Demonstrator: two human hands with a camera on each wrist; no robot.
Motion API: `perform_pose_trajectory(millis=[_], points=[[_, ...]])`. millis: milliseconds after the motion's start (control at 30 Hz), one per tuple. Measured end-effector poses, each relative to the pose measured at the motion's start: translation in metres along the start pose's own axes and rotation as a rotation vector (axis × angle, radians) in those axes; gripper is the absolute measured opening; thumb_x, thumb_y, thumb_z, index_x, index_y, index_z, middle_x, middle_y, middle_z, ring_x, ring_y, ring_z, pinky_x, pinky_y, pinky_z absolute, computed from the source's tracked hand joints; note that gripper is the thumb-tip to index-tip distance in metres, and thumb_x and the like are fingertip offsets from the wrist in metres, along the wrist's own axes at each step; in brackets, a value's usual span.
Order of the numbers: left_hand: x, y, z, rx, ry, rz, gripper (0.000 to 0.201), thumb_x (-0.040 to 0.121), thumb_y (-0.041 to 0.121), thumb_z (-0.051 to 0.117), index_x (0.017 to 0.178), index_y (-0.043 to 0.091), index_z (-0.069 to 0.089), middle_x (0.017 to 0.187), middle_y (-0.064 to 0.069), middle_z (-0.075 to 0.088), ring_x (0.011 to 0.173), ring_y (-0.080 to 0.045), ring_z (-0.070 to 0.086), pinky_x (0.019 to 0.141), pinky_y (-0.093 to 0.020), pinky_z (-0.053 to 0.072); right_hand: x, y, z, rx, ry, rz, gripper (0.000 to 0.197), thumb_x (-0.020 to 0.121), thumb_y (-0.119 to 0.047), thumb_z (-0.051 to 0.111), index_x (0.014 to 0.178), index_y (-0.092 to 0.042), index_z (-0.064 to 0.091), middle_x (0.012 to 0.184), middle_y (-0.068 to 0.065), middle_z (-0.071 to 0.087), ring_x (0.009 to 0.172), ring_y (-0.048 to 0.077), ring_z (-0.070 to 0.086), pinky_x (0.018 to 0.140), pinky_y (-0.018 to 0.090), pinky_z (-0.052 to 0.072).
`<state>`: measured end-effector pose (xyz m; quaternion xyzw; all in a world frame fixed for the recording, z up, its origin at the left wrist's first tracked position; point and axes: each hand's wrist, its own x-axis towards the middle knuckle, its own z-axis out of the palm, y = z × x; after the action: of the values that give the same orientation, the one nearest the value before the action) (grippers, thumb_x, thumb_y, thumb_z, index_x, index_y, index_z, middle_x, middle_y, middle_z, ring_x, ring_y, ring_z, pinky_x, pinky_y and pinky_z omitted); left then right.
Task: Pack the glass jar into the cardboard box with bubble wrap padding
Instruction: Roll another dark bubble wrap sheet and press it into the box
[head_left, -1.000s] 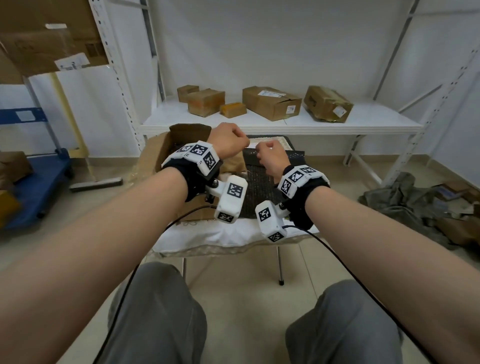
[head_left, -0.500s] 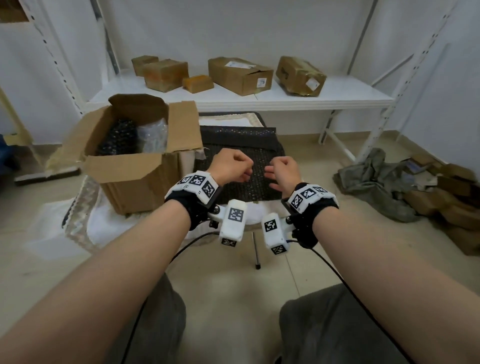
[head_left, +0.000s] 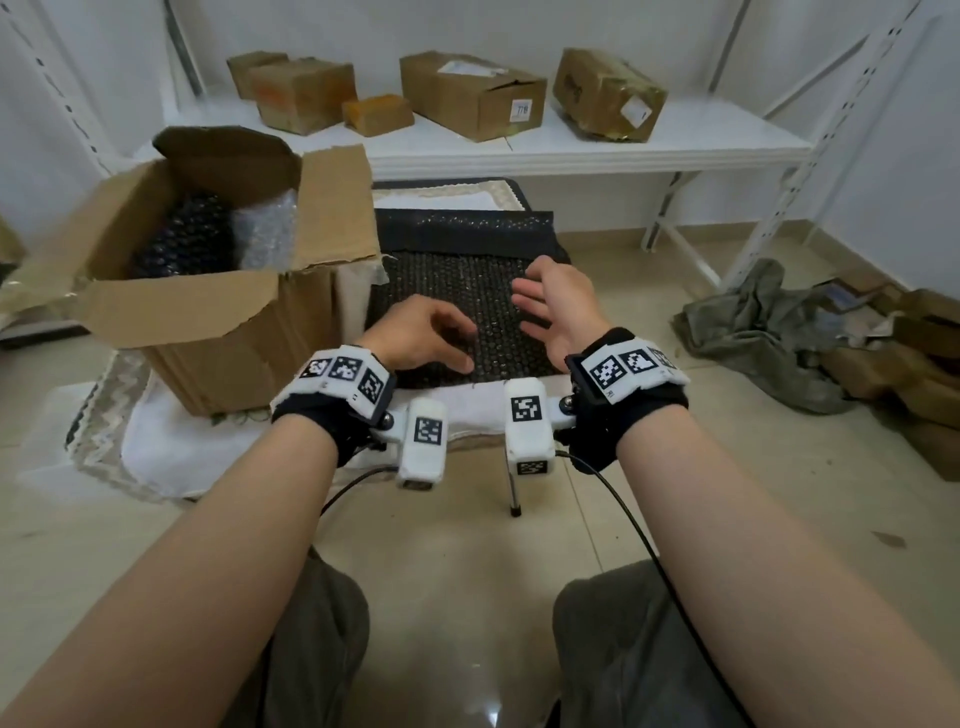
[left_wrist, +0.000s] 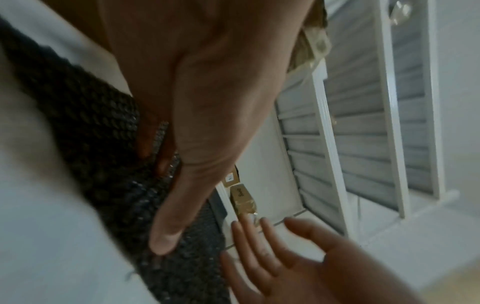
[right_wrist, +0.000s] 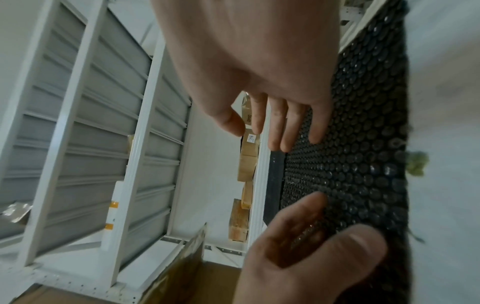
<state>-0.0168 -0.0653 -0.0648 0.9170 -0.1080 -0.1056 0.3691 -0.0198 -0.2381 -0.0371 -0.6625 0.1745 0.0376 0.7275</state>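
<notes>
An open cardboard box (head_left: 218, 332) stands at the left on a cloth-covered low table. Inside it lie black bubble wrap (head_left: 179, 236) and a clear bubble wrap bundle (head_left: 265, 234). No glass jar shows plainly. A black bubble wrap sheet (head_left: 457, 280) lies flat to the right of the box. My left hand (head_left: 441, 345) hovers palm down over its near part with relaxed fingers; in the left wrist view the fingertips (left_wrist: 145, 148) reach the sheet (left_wrist: 85, 127). My right hand (head_left: 540, 306) is spread open above the sheet, palm facing left, and holds nothing.
A white shelf (head_left: 597, 150) behind the table carries several closed cardboard boxes (head_left: 472, 93). A grey cloth heap (head_left: 763, 322) and flattened cardboard (head_left: 914, 364) lie on the floor at the right. My knees are below, near the table's front edge.
Both hands were fists one second ago; now their fingers have spread open. The view has dropped, and the hands have come lower over the black sheet.
</notes>
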Motion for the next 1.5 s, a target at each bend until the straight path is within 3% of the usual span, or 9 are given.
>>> perform_pose_trajectory(millis=[167, 333, 600, 733, 867, 1067, 1200, 1367, 1500], points=[[0.0, -0.011, 0.003, 0.154, -0.013, 0.057, 0.049, 0.063, 0.023, 0.091, 0.109, 0.024, 0.073, 0.113, 0.007, 0.055, 0.106, -0.01, 0.049, 0.089, -0.023, 0.037, -0.004, -0.002, 0.004, -0.022, -0.041, -0.004, 0.009, 0.094, -0.023, 0.051, 0.095, -0.02, 0.059, 0.115, 0.006, 0.07, 0.111, 0.023, 0.064, 0.103, 0.048, 0.045], [0.0, -0.017, 0.006, 0.231, 0.085, 0.15, 0.027, 0.067, 0.02, 0.085, 0.091, 0.027, 0.074, 0.107, 0.005, 0.063, 0.103, -0.014, 0.057, 0.097, -0.035, 0.047, -0.004, -0.003, 0.0, -0.041, -0.026, -0.035, 0.006, 0.093, -0.022, 0.052, 0.095, -0.022, 0.058, 0.113, 0.006, 0.071, 0.109, 0.022, 0.066, 0.102, 0.046, 0.046], [0.004, -0.018, 0.0, 0.158, 0.294, 0.133, 0.012, 0.087, 0.03, 0.064, 0.098, 0.031, 0.069, 0.099, 0.003, 0.07, 0.093, -0.016, 0.063, 0.086, -0.038, 0.054, -0.001, -0.007, -0.014, -0.193, -0.08, -0.159, 0.018, 0.095, -0.016, 0.054, 0.11, -0.011, 0.062, 0.1, 0.009, 0.076, 0.098, 0.02, 0.072, 0.1, 0.033, 0.05], [0.002, -0.01, -0.003, 0.059, 0.33, 0.168, 0.01, 0.093, 0.026, 0.059, 0.101, 0.023, 0.065, 0.099, 0.002, 0.066, 0.097, -0.016, 0.059, 0.087, -0.033, 0.048, 0.002, -0.01, -0.029, -0.253, 0.063, -0.253, 0.014, 0.091, -0.014, 0.059, 0.096, -0.013, 0.072, 0.101, 0.005, 0.074, 0.098, 0.014, 0.066, 0.094, 0.031, 0.051], [0.004, -0.011, -0.004, -0.01, 0.315, 0.168, 0.008, 0.095, 0.022, 0.056, 0.099, 0.019, 0.062, 0.097, -0.002, 0.066, 0.094, -0.019, 0.059, 0.084, -0.035, 0.046, 0.001, -0.013, -0.043, -0.207, 0.153, -0.254, 0.013, 0.084, -0.026, 0.064, 0.086, -0.014, 0.07, 0.09, -0.004, 0.065, 0.093, 0.013, 0.058, 0.078, 0.026, 0.046], [0.006, -0.013, -0.006, -0.09, 0.309, 0.144, 0.006, 0.097, 0.022, 0.055, 0.1, 0.018, 0.06, 0.092, -0.004, 0.065, 0.087, -0.018, 0.056, 0.074, -0.029, 0.04, -0.005, -0.017, -0.048, -0.231, 0.128, -0.2, 0.046, 0.09, -0.05, 0.05, 0.112, -0.011, 0.063, 0.101, -0.001, 0.063, 0.085, 0.013, 0.056, 0.068, 0.028, 0.043], [0.003, -0.014, -0.006, -0.091, 0.275, 0.137, 0.007, 0.099, 0.022, 0.053, 0.098, 0.018, 0.059, 0.084, -0.004, 0.063, 0.082, -0.018, 0.054, 0.069, -0.022, 0.038, -0.005, -0.023, -0.046, 0.022, 0.091, -0.174, 0.035, 0.099, -0.029, 0.032, 0.107, -0.006, 0.058, 0.09, 0.017, 0.074, 0.068, 0.028, 0.066, 0.058, 0.031, 0.052], [-0.006, -0.015, -0.011, -0.025, 0.183, 0.109, 0.027, 0.088, 0.035, 0.07, 0.107, 0.019, 0.059, 0.097, 0.0, 0.062, 0.089, -0.015, 0.057, 0.074, -0.028, 0.042, -0.001, -0.025, -0.044, 0.317, 0.103, -0.185, 0.034, 0.091, 0.006, 0.029, 0.113, 0.001, 0.055, 0.098, 0.025, 0.071, 0.083, 0.036, 0.074, 0.077, 0.038, 0.062], [-0.01, -0.021, -0.016, 0.125, 0.105, 0.028, 0.039, 0.083, 0.024, 0.072, 0.117, 0.021, 0.052, 0.105, -0.004, 0.06, 0.088, -0.021, 0.057, 0.073, -0.032, 0.044, 0.007, -0.023, -0.053, 0.414, 0.151, -0.198, 0.047, 0.084, 0.016, 0.022, 0.116, -0.003, 0.05, 0.107, 0.024, 0.061, 0.091, 0.036, 0.073, 0.085, 0.038, 0.06]])
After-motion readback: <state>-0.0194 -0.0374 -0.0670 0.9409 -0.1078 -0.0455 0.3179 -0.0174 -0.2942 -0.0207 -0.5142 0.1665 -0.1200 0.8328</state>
